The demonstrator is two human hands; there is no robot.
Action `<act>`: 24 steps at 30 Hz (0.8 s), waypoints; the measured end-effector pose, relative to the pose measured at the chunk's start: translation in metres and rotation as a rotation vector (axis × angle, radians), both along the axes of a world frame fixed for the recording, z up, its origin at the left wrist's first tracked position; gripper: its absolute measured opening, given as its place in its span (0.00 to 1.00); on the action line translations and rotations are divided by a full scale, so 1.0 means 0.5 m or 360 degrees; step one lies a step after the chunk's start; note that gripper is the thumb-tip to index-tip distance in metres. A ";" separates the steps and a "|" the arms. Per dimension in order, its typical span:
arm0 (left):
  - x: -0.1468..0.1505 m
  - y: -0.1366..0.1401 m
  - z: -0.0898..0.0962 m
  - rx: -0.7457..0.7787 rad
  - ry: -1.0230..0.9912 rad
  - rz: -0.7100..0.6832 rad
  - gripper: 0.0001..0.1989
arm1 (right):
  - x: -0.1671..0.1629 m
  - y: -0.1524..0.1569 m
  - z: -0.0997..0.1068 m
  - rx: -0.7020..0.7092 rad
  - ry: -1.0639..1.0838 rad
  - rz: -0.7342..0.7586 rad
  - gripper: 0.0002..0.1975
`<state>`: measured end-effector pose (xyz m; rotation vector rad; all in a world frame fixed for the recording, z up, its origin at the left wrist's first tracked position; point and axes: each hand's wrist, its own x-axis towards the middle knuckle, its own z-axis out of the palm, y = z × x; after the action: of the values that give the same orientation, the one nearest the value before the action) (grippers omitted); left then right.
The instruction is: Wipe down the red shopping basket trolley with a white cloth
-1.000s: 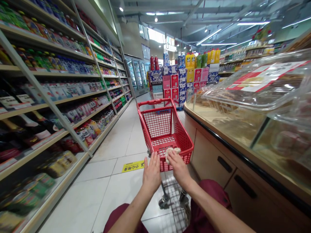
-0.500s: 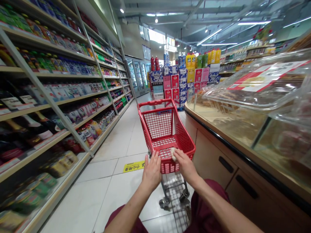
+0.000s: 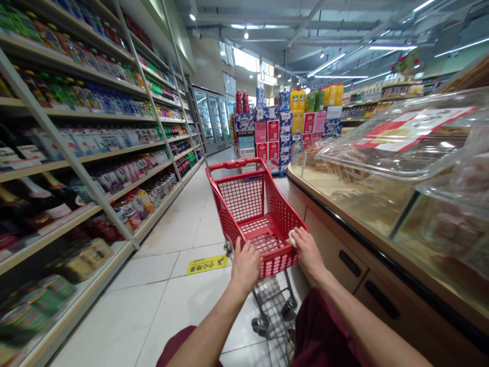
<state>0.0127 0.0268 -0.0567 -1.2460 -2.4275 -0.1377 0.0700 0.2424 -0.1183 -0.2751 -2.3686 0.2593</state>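
Observation:
A red shopping cart (image 3: pixel 280 257) with a grid-walled basket and grey wheels stands right in front of me, its basket bare inside. My left hand (image 3: pixel 245 265) is curled over the left part of the basket's near rim. At the near right corner, my right hand (image 3: pixel 308 251) is closed around a crumpled white cloth (image 3: pixel 292 238), pressed against the cart's rim. Only a small bit of the cloth shows past the fingers.
Drink shelves (image 3: pixel 95 145) line the left side. A wooden display counter (image 3: pixel 324 229) with clear plastic covers (image 3: pixel 382 153) runs close on the right. Stacked drink cartons (image 3: pixel 273 132) stand ahead. A yellow floor sticker (image 3: pixel 206 264) lies left of the cart.
My right hand has moved right with the cloth, to the cart's near right corner. My left hand has closed over the near rim. The cart has turned slightly.

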 end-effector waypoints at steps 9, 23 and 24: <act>-0.033 -0.012 -0.002 0.0019 -0.0016 -0.0005 0.21 | 0.058 -0.071 0.013 -0.0330 0.0173 0.0058 0.20; -0.008 0.012 0.053 -0.0008 -0.0055 -0.0163 0.14 | 0.095 -0.058 0.021 -0.0325 0.0136 0.0209 0.21; -0.020 0.003 0.058 -0.0024 -0.0074 -0.0112 0.16 | 0.096 -0.043 0.026 -0.0365 0.0109 0.0171 0.21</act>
<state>0.0026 0.0283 -0.0277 -1.3503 -2.4289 -0.1704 0.1183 0.2208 -0.1054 -0.2431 -2.2896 0.5845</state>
